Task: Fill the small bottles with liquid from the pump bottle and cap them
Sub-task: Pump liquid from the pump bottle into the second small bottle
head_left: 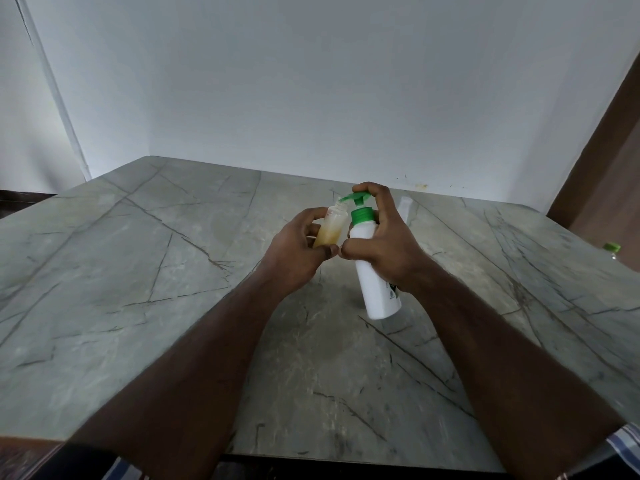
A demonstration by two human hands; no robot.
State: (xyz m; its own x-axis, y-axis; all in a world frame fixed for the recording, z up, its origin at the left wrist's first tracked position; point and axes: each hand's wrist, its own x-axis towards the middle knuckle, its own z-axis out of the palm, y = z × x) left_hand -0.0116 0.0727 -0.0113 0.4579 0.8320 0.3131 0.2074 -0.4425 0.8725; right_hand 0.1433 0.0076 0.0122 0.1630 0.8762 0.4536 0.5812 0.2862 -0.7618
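Observation:
My left hand (298,249) grips a small clear bottle (331,228), uncapped and partly filled with yellowish liquid, tilted toward the pump. My right hand (384,244) holds the white pump bottle (375,289) lifted and tilted above the table, with a finger on its green pump head (358,197). The green nozzle points into the small bottle's open neck. Behind my right hand a second small clear bottle (405,206) is partly hidden.
The grey marble-patterned table (138,271) meets a white wall at the back. A green-capped object (612,249) sits at the table's right edge. A brown door or panel (609,161) stands at the far right.

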